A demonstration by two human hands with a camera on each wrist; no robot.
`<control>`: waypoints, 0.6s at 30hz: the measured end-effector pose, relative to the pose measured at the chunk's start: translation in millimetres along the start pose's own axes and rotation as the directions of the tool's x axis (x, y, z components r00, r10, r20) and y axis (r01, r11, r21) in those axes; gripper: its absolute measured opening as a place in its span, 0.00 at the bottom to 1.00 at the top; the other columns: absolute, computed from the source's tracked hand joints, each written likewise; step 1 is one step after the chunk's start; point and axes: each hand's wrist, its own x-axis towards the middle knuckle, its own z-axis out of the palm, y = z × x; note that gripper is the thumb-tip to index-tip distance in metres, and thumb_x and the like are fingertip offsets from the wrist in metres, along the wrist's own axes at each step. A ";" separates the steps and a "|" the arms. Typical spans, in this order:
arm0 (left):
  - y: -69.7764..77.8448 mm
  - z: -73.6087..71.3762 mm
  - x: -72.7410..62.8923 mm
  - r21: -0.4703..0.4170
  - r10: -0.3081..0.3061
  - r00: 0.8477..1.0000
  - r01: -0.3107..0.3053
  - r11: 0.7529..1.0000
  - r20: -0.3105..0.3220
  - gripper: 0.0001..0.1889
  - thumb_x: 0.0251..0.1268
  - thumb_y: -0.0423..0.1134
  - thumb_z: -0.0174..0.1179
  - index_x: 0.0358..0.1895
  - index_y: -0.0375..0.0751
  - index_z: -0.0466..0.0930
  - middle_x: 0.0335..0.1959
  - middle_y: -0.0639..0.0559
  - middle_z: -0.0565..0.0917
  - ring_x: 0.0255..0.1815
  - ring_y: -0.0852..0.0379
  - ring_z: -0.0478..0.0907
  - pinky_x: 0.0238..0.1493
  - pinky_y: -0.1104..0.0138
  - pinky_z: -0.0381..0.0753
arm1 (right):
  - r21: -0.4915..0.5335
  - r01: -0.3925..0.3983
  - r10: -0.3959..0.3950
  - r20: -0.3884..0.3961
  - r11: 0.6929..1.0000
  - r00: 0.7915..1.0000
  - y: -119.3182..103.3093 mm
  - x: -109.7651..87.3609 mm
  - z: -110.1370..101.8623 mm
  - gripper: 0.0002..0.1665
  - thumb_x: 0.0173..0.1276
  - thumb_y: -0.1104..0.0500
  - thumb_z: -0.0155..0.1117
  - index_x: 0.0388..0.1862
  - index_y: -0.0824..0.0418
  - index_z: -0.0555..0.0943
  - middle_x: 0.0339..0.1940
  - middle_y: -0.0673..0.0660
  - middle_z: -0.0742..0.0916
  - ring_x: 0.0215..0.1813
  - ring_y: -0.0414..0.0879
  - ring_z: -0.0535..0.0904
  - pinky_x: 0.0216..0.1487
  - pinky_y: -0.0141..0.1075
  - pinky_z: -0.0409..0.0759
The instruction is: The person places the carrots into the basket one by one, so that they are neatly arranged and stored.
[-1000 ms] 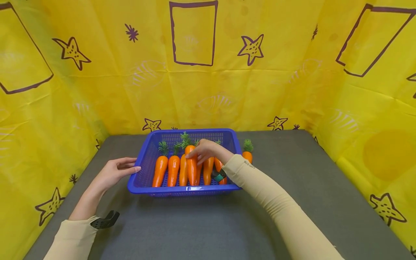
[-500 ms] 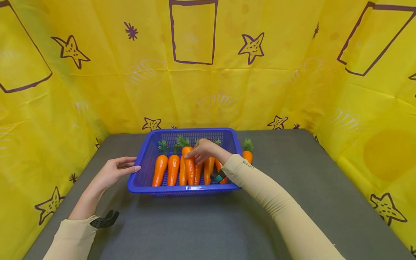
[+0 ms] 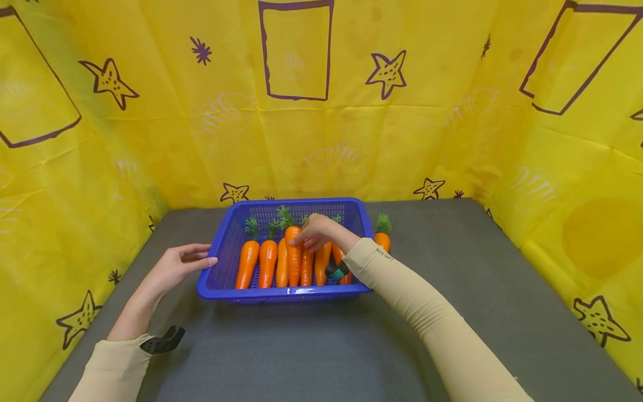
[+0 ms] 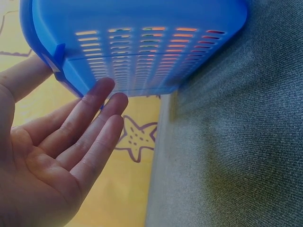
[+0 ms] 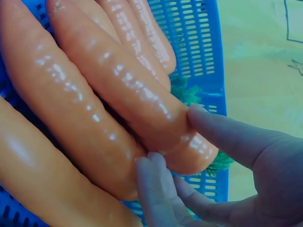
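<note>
In the head view, a blue plastic basket (image 3: 301, 293) with slotted walls holds several orange carrots lying side by side, green tops at the far end. My right hand (image 3: 324, 230) pinches one carrot (image 3: 293, 257) near its leafy end, thumb on one side and fingertips on the other. That carrot (image 5: 125, 85) lies over its neighbours in the right wrist view. At the basket's left side, my left hand (image 3: 178, 263) holds the rim, the thumb over the edge. Its other fingers (image 4: 94, 137) stretch along the outside of the wall in the left wrist view.
One more carrot (image 3: 382, 242) lies outside the basket, just past its right side, partly hidden by my right sleeve. Dark grey cloth (image 3: 301, 352) covers the table. Yellow printed curtains (image 3: 321, 151) stand behind and on both sides.
The pinched carrot shifted slightly left, then a little back to the right, among the other carrots. My left hand and the basket have stayed in place.
</note>
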 end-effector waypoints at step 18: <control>0.7 1.2 -2.2 0.015 -0.003 1.000 0.003 1.000 -0.010 0.35 0.62 0.57 0.59 0.64 0.33 0.69 0.58 0.32 0.77 0.57 0.37 0.76 0.56 0.46 0.76 | 0.068 0.065 -0.070 0.073 0.996 0.995 2.6 -20.6 -32.3 0.27 0.61 0.53 0.69 0.56 0.64 0.79 0.51 0.63 0.85 0.54 0.55 0.82 0.56 0.46 0.79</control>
